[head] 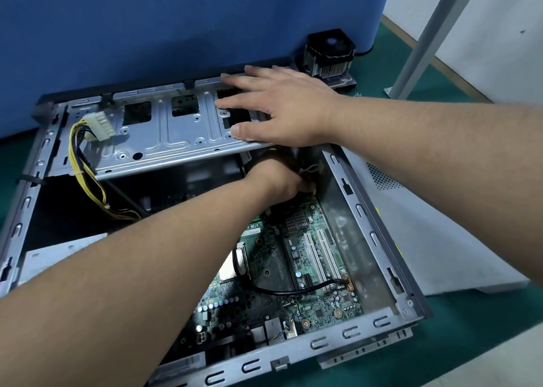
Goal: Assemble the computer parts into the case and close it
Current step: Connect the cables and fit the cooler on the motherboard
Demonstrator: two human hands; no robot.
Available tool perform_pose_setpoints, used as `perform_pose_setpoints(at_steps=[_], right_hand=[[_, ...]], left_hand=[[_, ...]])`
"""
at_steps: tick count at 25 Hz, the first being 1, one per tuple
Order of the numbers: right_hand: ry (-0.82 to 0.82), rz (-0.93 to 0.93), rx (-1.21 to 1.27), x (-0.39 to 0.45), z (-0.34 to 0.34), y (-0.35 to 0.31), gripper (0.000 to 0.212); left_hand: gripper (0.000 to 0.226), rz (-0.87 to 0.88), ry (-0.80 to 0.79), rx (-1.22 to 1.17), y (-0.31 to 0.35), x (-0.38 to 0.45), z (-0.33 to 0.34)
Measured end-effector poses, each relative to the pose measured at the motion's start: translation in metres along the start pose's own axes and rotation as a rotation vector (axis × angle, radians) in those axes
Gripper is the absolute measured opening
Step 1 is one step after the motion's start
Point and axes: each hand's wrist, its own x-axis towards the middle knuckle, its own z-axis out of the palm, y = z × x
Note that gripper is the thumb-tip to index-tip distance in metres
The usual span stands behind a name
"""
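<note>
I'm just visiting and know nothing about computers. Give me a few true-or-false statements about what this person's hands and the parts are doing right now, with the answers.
1. The right hand lies flat on the metal drive tray. True.
2. The left hand rests outside the computer case. False: it reaches down inside, under the tray, near some wires.
3. The cooling fan is mounted on the green circuit board. False: it sits outside the case, by the blue wall.
4. A white plug with yellow wires lies on the tray. True.
5. The case is closed. False: it is open, and the board shows.
</note>
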Motion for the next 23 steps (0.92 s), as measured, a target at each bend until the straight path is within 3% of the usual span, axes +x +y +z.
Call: perform_pose_setpoints(at_steps=[6,23], right_hand=[[-0.004,0.0,-0.005,-0.0001,-0.0013,-0.0001,0.063],[-0.003,0.001,0.004,0.0007,0.0002,0.001,0.065]], left_hand=[[0.054,-0.016,0.011,-0.082,-0.0005,-0.0058,0.0003],[0.047,-0.046,0.071,-0.185,-0.0008,-0.006,0.0042]])
